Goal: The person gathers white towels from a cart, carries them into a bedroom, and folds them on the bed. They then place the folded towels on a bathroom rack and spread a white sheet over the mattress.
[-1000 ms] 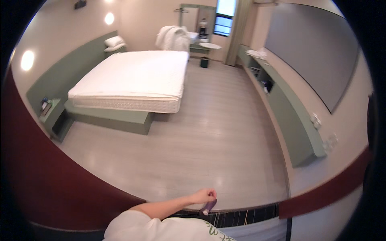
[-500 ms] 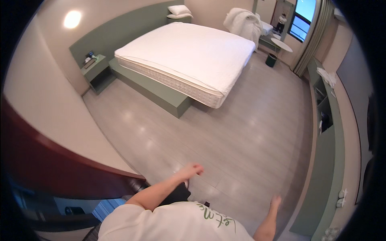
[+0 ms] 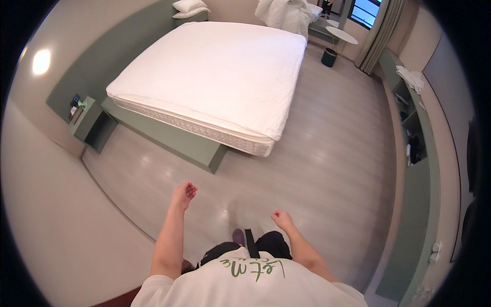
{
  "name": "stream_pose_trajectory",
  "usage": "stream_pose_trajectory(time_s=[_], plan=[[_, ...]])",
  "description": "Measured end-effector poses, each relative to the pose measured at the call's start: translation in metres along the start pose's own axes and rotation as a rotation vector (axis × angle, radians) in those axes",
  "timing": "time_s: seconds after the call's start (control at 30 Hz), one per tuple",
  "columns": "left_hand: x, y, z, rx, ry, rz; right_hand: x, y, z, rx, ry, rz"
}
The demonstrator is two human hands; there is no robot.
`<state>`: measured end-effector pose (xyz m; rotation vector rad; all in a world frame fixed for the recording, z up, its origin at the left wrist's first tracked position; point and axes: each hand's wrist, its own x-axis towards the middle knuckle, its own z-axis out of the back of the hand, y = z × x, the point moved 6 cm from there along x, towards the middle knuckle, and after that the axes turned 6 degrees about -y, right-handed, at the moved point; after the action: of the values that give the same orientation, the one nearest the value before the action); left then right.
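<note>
My left hand [image 3: 185, 194] hangs over the floor in front of the bed, its fingers curled in with nothing visible in them. Lower and to its right, my right hand [image 3: 282, 219] is closed in a loose fist, also apparently holding nothing. Neither touches anything. Closest to both is the bed: a white-covered mattress [image 3: 215, 77] sits askew on a green bed base [image 3: 169, 140], overhanging its right side. A white duvet [image 3: 281, 15] lies bunched beyond the mattress's far end.
A green nightstand [image 3: 84, 120] with small items stands left of the bed. White pillows [image 3: 190, 11] are stacked at the far left. A round white table [image 3: 341, 35] and dark bin [image 3: 329, 57] stand far right. A long green cabinet [image 3: 409, 204] lines the right wall.
I have moved forward toward the bed, and the dark red edge at left has mostly passed out of view. My right hand has swung in toward the middle; my left has shifted left.
</note>
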<state>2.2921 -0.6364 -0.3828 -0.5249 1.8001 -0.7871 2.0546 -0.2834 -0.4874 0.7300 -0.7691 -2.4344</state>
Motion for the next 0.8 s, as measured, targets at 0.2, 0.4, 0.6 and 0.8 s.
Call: stream_pose_trajectory(time_s=[0.2, 0.4, 0.6, 0.8], plan=[[0.162, -0.049, -0.041, -0.132, -0.087, 0.009, 0.151, 0.011, -0.008, 0.54, 0.12, -0.299], [0.304, -0.022, -0.091, -0.017, -0.2, 0.177, 0.314, -0.047, -0.019, 0.731, -0.05, -0.6], [0.429, -0.024, -0.137, 0.06, -0.397, 0.205, 0.435, -0.066, -0.011, 0.66, -0.255, -0.684], [0.52, -0.057, -0.117, 0.255, -0.564, 0.101, 0.464, -0.046, 0.001, 0.973, -0.153, -0.735]])
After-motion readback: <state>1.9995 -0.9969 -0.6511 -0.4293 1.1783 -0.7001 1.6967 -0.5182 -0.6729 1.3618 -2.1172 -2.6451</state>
